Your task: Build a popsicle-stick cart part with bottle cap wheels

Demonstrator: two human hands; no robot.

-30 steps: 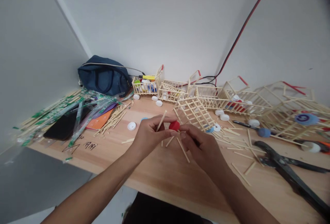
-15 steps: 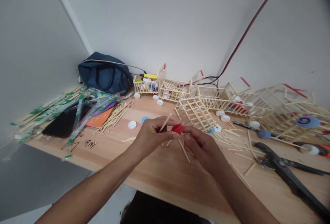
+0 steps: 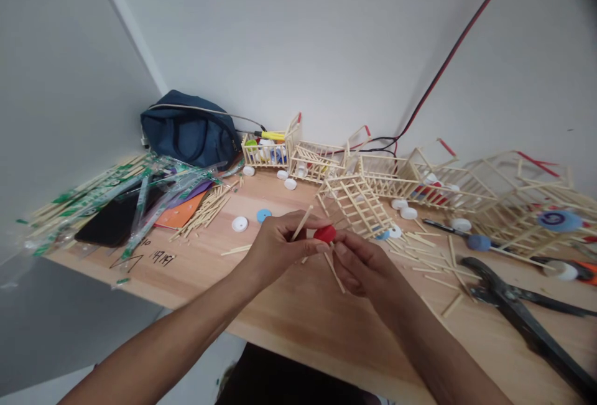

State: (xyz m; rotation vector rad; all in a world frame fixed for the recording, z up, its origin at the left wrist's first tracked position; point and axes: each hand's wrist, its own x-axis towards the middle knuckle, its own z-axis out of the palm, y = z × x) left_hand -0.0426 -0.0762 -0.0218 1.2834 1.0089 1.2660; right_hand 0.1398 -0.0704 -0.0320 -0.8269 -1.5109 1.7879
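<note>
Red cap (image 3: 324, 235) in left hand (image 3: 273, 248), well inside table's edge (image 3: 298, 349)

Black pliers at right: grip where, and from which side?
Probably the thick near handle, from above on the near side: the pliers lie flat with that handle splayed away from the other handle, while the jaws point left toward loose sticks.

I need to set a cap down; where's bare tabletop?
Bare wood lies between the near edge and your hands, and in a small patch between the blue disc and white caps behind it. Crowded: wrapped sticks and phone left, carts along the wall, pliers and loose sticks right.
</note>
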